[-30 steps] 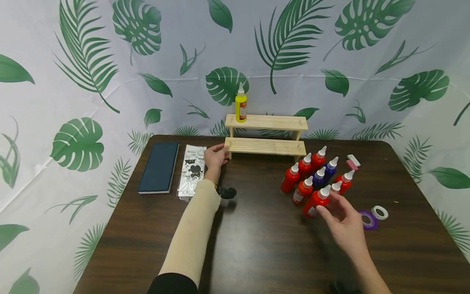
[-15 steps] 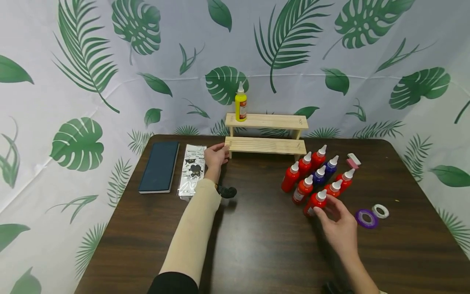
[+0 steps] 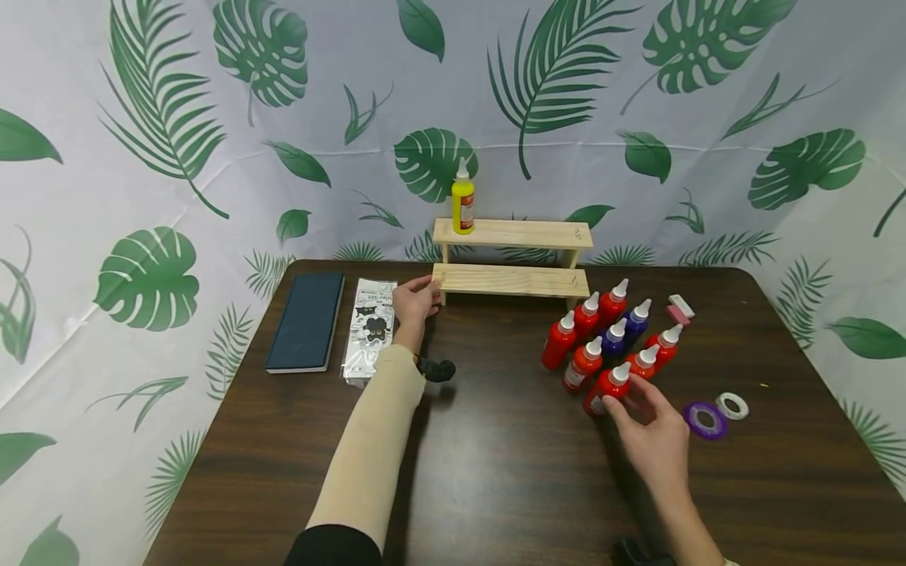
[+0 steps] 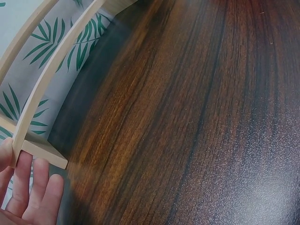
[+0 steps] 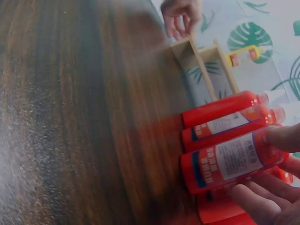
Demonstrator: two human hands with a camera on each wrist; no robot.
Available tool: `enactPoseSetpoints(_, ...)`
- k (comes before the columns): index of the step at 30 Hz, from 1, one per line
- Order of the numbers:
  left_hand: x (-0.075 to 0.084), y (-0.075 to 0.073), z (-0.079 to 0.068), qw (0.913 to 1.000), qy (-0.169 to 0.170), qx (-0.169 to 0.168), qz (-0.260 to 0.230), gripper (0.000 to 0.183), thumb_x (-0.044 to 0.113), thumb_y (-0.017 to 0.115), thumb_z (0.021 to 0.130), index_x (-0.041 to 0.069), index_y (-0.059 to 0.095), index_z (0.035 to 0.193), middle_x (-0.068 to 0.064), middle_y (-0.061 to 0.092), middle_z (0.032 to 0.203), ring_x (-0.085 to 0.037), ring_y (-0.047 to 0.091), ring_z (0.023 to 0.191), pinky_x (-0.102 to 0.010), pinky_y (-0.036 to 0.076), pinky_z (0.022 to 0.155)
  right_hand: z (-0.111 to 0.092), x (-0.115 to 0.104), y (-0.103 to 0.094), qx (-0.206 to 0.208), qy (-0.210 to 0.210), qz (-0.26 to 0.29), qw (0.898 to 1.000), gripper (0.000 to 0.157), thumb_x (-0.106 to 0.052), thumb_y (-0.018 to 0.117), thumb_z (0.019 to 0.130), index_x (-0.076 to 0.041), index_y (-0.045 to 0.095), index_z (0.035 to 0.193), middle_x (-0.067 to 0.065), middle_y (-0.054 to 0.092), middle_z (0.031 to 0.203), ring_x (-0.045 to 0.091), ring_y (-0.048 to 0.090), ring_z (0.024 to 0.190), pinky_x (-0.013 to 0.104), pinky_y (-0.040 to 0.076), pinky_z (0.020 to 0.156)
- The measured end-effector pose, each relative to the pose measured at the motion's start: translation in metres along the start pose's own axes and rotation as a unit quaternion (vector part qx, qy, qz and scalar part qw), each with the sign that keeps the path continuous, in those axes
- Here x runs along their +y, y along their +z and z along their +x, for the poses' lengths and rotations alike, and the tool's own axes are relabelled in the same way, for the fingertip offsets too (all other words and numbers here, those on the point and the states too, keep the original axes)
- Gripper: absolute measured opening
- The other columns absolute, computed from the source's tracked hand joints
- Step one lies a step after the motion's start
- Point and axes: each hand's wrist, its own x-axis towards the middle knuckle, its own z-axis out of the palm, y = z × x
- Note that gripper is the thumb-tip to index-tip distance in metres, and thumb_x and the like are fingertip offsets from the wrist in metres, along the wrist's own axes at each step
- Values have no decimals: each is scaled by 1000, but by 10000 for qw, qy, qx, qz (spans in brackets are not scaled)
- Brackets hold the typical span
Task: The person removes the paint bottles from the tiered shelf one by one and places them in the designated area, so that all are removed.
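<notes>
A two-tier wooden shelf (image 3: pixel 510 279) stands at the back of the table. My left hand (image 3: pixel 416 300) grips the left end of its lower board; in the left wrist view the thumb and fingers (image 4: pixel 40 180) lie around the board's end. On the upper tier stands a yellow squeeze bottle (image 3: pixel 463 206) with a white nozzle. My right hand (image 3: pixel 658 440) holds the nearest red squeeze bottle (image 5: pixel 229 161) between thumb and fingers, upright at the front of a cluster. Several other red bottles (image 3: pixel 559 346) and two dark blue bottles (image 3: pixel 614 338) stand close behind it.
Left of the shelf lie a dark blue notebook (image 3: pixel 306 322) and a packaged ruler set (image 3: pixel 370 326). On the right are a white and pink eraser (image 3: pixel 679 308), a purple tape roll (image 3: pixel 705 420) and a white tape roll (image 3: pixel 732 406). A leaf-patterned cloth hangs behind the table.
My right hand has shifted slightly left and closed in on the nearest red bottle, which now stands a little more upright. My left hand stays at the shelf's end.
</notes>
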Motion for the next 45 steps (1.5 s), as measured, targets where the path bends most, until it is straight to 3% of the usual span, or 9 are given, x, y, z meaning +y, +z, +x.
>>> enactPoseSetpoints(6, -2, 1, 1, 10000, -33, -22, 32, 19, 18, 76, 83, 13, 76, 101, -8, 73, 84, -23, 72, 75, -31, 58, 56, -1, -8, -8, -248, 97, -182, 9995, 48, -22, 74, 85, -10, 58, 129, 14, 63, 124, 31, 65, 104, 4, 46, 69)
enactPoseSetpoints(10, -1, 0, 1, 10000, 16, -12, -5, 19, 17, 76, 82, 12, 76, 100, -9, 73, 83, -21, 72, 72, -32, 58, 56, 0, -21, -20, -316, -98, -184, 9993, 45, -23, 73, 86, -10, 60, 127, 13, 65, 121, 29, 66, 102, 4, 46, 68)
enactPoseSetpoints(18, 0, -2, -1, 10000, 37, 25, 6, 19, 16, 76, 82, 12, 76, 100, -10, 73, 85, -20, 72, 71, -34, 59, 59, 20, -64, -52, 71, -424, -183, 9989, 35, -31, 69, 89, -15, 67, 119, 6, 67, 116, -10, 57, 91, 3, 44, 72)
enactPoseSetpoints(21, 0, -3, -2, 10000, 27, 55, -42, 19, 16, 77, 82, 12, 76, 100, -10, 74, 85, -21, 72, 73, -33, 58, 59, 33, -86, -55, 31, -874, -19, 9962, 33, -30, 69, 88, -17, 67, 118, 5, 68, 115, -7, 59, 96, 3, 45, 73)
enactPoseSetpoints(24, 1, -4, -3, 10000, 31, 53, -77, 20, 16, 76, 82, 11, 76, 101, -11, 74, 85, -23, 72, 74, -33, 58, 59, 47, -110, -51, -419, -1290, -174, 9906, 35, -35, 66, 90, -19, 65, 121, 3, 67, 117, 6, 62, 101, 11, 48, 76)
enactPoseSetpoints(28, 3, -4, -4, 9999, 36, 50, -83, 19, 16, 76, 82, 11, 76, 101, -11, 74, 85, -24, 72, 75, -34, 59, 60, 74, -139, -35, -1500, -1610, -533, 9740, 46, -46, 59, 92, -19, 59, 129, 7, 64, 123, 26, 63, 105, 37, 54, 81)
enactPoseSetpoints(31, 2, -3, -3, 10000, 55, 43, -43, 19, 16, 76, 82, 11, 76, 101, -11, 74, 85, -23, 72, 74, -35, 59, 60, 99, -156, -14, -2111, -1707, -619, 9604, 52, -47, 58, 92, -15, 55, 133, 11, 61, 126, 32, 61, 111, 52, 51, 87)
enactPoseSetpoints(38, 1, 0, -1, 10000, -47, 37, -58, 18, 17, 77, 82, 14, 77, 99, -8, 74, 87, -20, 72, 71, -33, 58, 58, 152, -190, 44, -2666, -1848, -1214, 9381, 60, -42, 60, 93, -13, 44, 142, 14, 53, 137, 32, 55, 120, 51, 47, 95)
enactPoseSetpoints(45, 2, 1, -1, 10000, -36, 9, -74, 18, 15, 76, 82, 12, 76, 100, -9, 74, 86, -19, 72, 71, -31, 58, 57, 200, -199, 105, -2587, -1743, -841, 9464, 63, -38, 58, 95, -12, 36, 147, 16, 47, 141, 33, 49, 126, 46, 44, 101)
